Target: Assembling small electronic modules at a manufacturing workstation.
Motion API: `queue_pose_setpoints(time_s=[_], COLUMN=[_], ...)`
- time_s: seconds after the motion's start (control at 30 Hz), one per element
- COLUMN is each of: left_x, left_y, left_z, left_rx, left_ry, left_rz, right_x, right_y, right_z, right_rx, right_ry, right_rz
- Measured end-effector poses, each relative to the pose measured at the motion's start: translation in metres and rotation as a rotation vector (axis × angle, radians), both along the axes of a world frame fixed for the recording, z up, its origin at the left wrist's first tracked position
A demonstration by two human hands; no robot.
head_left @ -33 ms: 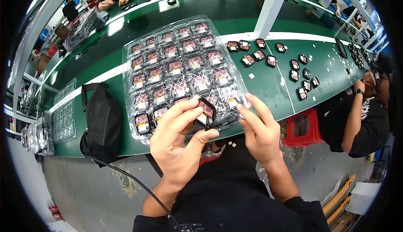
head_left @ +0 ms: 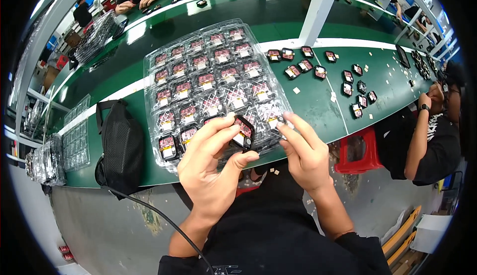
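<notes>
My left hand [head_left: 211,173] holds a small black-framed electronic module [head_left: 244,135] between thumb and fingers, tilted so its inside faces up. A red board and a white label show within the frame. Close on its right, my right hand [head_left: 309,163] has thumb and index finger pinched together; whatever they hold is too small to name. Both hands are over the near edge of a clear plastic tray [head_left: 149,93]. Its pockets carry rows of similar modules, some under a crosshatched pattern. My left fingers hide part of the front row.
Loose modules [head_left: 320,72] lie on the green table [head_left: 318,106] to the right, among small pale squares. A black bag [head_left: 122,145] with a cable sits left, near stacked clear trays [head_left: 47,160]. A metal post [head_left: 320,14] rises behind. A co-worker [head_left: 422,140] sits right, beside a red stool [head_left: 358,150].
My right hand has shifted very slightly left. My left hand keeps its hold on the module, almost unmoved.
</notes>
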State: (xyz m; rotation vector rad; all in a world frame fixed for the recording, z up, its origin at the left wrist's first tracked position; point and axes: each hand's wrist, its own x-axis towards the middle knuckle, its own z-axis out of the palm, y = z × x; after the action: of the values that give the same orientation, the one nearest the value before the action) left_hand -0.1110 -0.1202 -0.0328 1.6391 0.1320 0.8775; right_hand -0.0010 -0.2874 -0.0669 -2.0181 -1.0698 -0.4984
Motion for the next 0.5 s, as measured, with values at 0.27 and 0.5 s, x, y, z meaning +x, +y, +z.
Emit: queue_pose_setpoints(time_s=[0.27, 0.5], left_x=[0.015, 0.012], left_y=[-0.001, 0.002], left_z=[-0.012, -0.012], left_rx=[0.638, 0.921], left_ry=[0.179, 0.267], left_rz=[0.240, 0.256], right_x=[-0.001, -0.003], right_y=[-0.004, -0.004], right_z=[0.000, 0.003], right_rx=[0.039, 0.040], right_ry=[0.008, 0.109], right_rz=[0.008, 0.064])
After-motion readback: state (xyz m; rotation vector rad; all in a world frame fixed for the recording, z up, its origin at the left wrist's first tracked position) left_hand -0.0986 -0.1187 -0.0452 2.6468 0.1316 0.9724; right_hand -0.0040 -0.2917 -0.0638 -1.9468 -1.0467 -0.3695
